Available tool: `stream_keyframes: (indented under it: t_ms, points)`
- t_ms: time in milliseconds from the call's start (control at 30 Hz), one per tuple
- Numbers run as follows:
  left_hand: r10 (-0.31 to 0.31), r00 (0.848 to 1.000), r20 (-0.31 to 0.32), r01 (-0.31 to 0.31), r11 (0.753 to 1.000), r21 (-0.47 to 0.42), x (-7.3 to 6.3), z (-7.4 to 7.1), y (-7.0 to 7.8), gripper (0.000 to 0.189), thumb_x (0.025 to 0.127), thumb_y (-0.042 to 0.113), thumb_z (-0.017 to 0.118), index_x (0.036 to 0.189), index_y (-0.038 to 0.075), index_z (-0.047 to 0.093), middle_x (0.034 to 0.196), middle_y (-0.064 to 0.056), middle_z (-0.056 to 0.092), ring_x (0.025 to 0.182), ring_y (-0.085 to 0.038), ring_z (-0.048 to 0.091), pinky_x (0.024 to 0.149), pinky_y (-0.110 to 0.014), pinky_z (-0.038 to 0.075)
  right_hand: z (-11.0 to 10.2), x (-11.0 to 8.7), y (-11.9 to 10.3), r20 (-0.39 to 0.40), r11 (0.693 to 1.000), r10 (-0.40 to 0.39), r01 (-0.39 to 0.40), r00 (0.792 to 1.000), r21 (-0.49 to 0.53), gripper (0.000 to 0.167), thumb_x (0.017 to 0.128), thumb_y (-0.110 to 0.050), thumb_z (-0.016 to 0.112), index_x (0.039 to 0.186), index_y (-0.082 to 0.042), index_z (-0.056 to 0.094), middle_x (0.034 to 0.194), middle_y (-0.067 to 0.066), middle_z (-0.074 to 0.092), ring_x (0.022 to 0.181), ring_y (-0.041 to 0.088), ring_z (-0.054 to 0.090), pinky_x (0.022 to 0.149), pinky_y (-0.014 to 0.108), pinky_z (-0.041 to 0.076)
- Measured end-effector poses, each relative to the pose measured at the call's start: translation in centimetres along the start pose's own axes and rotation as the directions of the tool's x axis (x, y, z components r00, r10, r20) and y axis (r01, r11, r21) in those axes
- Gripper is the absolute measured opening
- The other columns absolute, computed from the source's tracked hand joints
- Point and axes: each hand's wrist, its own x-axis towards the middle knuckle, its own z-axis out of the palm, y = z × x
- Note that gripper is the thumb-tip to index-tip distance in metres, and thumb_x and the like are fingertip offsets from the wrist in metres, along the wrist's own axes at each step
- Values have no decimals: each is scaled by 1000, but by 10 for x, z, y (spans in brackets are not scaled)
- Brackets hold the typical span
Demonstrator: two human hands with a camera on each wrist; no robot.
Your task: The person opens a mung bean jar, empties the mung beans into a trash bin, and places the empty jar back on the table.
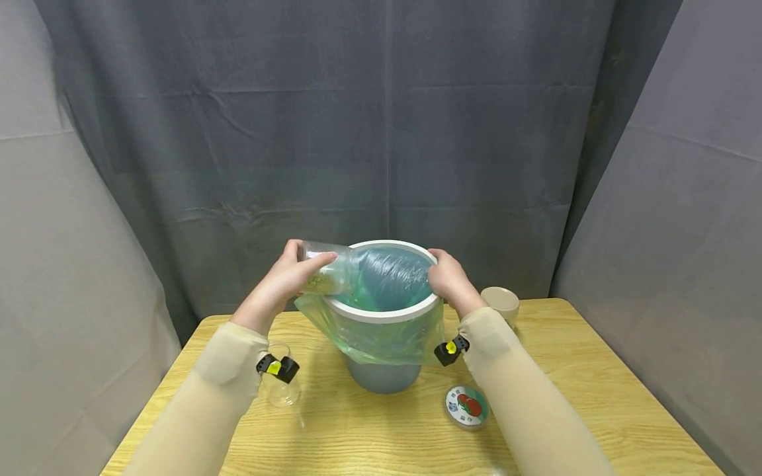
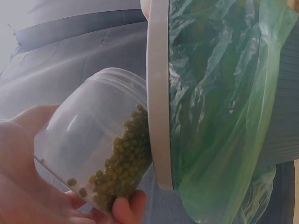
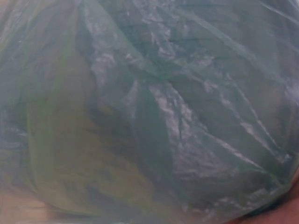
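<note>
My left hand (image 1: 287, 272) grips a clear plastic jar (image 1: 335, 268), tilted onto its side at the left of a grey trash bin (image 1: 383, 378). Small green beans (image 2: 125, 161) lie along the jar's lower side in the left wrist view. The jar's mouth end is at the bin's white rim (image 1: 387, 316). A thin green trash bag (image 1: 381, 340) lines the bin and hangs over its outside. On the right, my right hand (image 1: 449, 277) holds the rim, fingers partly hidden. The bag (image 3: 154, 112) fills the right wrist view, with only a sliver of hand at the edge.
A clear container (image 1: 283, 393) stands under my left forearm, partly covered. In front of the bin at right lies a round lid (image 1: 466, 406) with a tomato picture. A beige round container (image 1: 500, 301) stands behind my right forearm. Grey curtains (image 1: 286, 145) enclose the wooden table (image 1: 357, 439).
</note>
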Motion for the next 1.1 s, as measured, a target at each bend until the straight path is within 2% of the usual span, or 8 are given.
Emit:
stream_keyframes:
  t_ms: [400,667,967,1100]
  points:
    - [-6,1000,7,6,1000,20,1,3,4,79,96,48,66,150,6,26,150,-21,39,136,-34,43,113,-57,40,-1,2,2,1,1000,1,-1,1000,0,63,100,1,28,162,-4,24,165,22,30,144,41,43,109,53,49]
    - [-17,1000,21,16,999,41,0,5,8,87,95,50,66,157,7,21,160,-21,32,146,-36,37,117,-60,37,-2,2,2,2,1000,-7,7,1000,-5,63,99,2,28,162,-3,24,166,22,30,148,41,39,115,55,42]
    - [-16,1000,21,15,999,37,3,7,8,91,95,52,67,160,9,20,164,-20,28,149,-36,35,117,-59,37,-2,3,2,0,1000,-11,11,1000,-11,62,100,1,28,162,-3,25,165,22,31,145,41,42,111,54,47]
    - [-7,1000,7,7,998,69,4,9,9,92,94,54,68,160,9,22,166,-19,28,150,-35,34,119,-56,36,-3,3,2,0,1000,-5,5,1000,-8,62,100,1,28,162,-4,24,165,22,31,143,40,43,110,53,48]
